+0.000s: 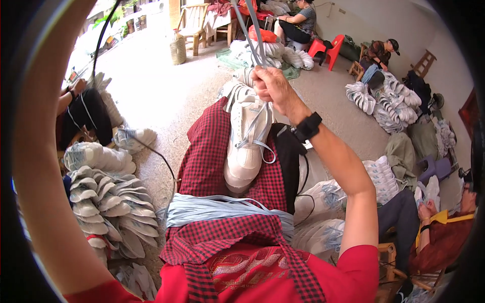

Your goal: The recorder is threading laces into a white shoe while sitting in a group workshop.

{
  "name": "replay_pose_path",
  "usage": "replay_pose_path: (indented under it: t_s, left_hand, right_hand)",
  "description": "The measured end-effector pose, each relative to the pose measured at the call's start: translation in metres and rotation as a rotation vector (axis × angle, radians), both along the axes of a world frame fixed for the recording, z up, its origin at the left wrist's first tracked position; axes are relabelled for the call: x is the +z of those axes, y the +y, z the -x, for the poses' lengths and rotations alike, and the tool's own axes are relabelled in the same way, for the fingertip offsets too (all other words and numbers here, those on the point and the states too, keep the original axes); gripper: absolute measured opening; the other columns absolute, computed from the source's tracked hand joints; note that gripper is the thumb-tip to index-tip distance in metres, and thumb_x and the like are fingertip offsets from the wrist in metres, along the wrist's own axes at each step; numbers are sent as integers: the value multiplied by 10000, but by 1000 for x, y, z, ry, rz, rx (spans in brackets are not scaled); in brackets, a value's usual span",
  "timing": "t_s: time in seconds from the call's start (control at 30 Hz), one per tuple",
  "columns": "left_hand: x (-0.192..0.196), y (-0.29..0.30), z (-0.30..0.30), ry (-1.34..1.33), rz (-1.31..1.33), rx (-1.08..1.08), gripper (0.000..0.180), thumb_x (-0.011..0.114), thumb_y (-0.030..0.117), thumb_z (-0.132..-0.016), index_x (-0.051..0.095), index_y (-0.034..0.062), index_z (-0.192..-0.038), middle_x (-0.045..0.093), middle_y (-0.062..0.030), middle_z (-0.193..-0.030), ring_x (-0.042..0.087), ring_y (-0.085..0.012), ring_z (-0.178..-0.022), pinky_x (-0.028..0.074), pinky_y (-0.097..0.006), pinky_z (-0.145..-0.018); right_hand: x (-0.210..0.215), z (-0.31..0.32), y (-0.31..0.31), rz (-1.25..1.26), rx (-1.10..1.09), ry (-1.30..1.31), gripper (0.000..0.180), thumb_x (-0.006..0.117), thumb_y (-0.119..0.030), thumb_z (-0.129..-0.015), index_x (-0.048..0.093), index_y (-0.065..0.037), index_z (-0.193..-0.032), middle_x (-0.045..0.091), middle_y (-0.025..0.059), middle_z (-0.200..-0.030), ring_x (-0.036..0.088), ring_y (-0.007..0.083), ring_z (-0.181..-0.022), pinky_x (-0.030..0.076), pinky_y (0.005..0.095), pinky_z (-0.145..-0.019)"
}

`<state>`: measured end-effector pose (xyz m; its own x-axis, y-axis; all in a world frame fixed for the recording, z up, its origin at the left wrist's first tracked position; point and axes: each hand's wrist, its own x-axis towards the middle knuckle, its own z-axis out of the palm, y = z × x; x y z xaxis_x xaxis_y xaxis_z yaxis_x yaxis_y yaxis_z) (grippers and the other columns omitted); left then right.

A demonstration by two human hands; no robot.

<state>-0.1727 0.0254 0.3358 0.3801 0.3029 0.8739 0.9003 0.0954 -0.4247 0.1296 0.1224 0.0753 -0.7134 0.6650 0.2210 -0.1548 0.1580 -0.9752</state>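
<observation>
White shoe, pale blue laces, red-and-black checked cloth.

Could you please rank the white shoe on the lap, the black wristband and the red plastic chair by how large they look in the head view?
1. White shoe, by far the largest.
2. Red plastic chair, though it stands far from the camera.
3. Black wristband.

Informal shoe-lacing workshop, concrete floor. Stacked white shoes piled left, further heaps right. Seated workers on low stools. Pale-blue lace bundle lay across lap. Wooden chair stood behind.
</observation>
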Motion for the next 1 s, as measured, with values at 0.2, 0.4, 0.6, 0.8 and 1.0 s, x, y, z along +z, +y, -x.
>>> replay_pose_path:
  t_s: [0.2,0.4,0.6,0.8,1.0]
  left_hand:
    - [-182,23,-26,-210,228,-355,561,698,53,-831,500,49,-1356,580,-203,-1258,606,-382,-1003,514,-430,-869]
    - [-332,-58,-139,-790,956,-560,269,754,232,-840,691,-27,-808,628,-160,-765,618,-270,-725,494,-379,-664]
    - [-351,-41,-143,-901,1123,-581,279,812,231,-795,686,-17,-819,601,-96,-776,611,-192,-732,482,-333,-653]
    - [-332,-25,-89,-1154,1781,-747,217,747,186,-893,650,13,-981,594,4,-884,583,-85,-787,482,-251,-685]
    - [-341,-33,-105,-841,1515,-675,239,732,211,-909,670,6,-1016,598,-7,-884,591,-88,-790,493,-259,-698]
  right_hand:
    - [-72,-28,49,165,-227,-128,239,503,-260,-974,540,-85,-815,350,-103,-593,282,12,-451,196,215,-397]
    - [-79,-10,57,105,-121,-111,212,514,-218,-946,566,-64,-809,406,-60,-560,367,55,-455,274,245,-399]
    - [-91,-12,64,-1024,-268,-221,111,575,-112,-816,588,-9,-854,540,75,-580,550,155,-491,464,323,-475]
    - [-85,-7,53,-763,-268,-282,147,514,-107,-878,585,19,-848,545,75,-591,559,146,-495,465,319,-473]
    - [-77,-1,34,-677,-342,-186,362,477,-263,-940,634,41,-819,562,90,-579,551,162,-501,472,343,-518]
